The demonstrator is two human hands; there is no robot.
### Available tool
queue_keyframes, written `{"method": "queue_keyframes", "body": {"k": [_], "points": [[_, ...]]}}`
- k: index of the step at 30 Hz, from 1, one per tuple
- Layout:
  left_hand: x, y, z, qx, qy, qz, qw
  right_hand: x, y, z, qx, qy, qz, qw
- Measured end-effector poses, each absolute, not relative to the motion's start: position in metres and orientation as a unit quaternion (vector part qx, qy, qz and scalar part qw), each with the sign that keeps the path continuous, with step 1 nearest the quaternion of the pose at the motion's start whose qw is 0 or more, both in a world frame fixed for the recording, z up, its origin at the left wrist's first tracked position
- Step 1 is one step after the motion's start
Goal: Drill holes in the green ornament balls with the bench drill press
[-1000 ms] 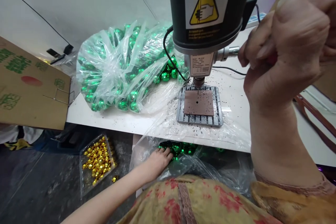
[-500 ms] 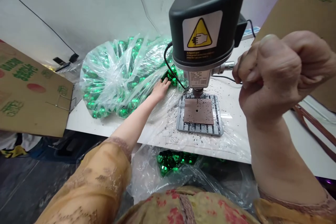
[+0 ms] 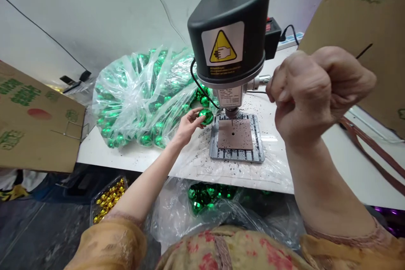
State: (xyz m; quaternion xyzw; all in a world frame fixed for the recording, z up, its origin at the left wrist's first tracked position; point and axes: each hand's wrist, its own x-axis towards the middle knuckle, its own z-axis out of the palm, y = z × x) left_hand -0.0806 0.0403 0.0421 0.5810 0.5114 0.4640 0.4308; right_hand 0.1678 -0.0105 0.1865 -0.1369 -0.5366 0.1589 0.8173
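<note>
My left hand (image 3: 187, 125) pinches a shiny green faceted ball (image 3: 206, 116) just left of the drill press base plate (image 3: 236, 139). The ball is lifted a little above the table, beside the open mouth of a clear plastic bag of green balls (image 3: 144, 97). My right hand (image 3: 311, 93) is raised in a fist around the feed lever (image 3: 261, 80) of the small black drill press (image 3: 228, 46). The drill bit hangs above the brown pad with a hole on the base plate.
A white table (image 3: 332, 164) carries the press, strewn with dark chips. A second bag of green balls (image 3: 209, 196) lies in my lap below the table edge. A clear tray of gold beads (image 3: 107, 198) sits on the floor. Cardboard sheets stand left (image 3: 31, 122) and right (image 3: 363, 29).
My left hand went from the lap bag up to the bag on the table, took one green ball and drew it toward the base plate. My right fist stayed on the lever.
</note>
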Motion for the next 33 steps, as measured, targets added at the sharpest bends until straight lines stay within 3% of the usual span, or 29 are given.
{"method": "queue_keyframes", "body": {"k": [5,20,33], "points": [[-0.054,0.017,0.033,0.547,0.489,0.474,0.486,0.168,-0.009,0.185,-0.171,-0.534,0.151,0.814],[-0.028,0.010,0.027,0.621,0.450,0.438,0.470,0.167,-0.007,0.184,-0.097,-0.539,0.165,0.820],[-0.022,0.009,0.022,0.633,0.463,0.438,0.440,0.166,-0.007,0.183,-0.156,-0.529,0.135,0.823]]}}
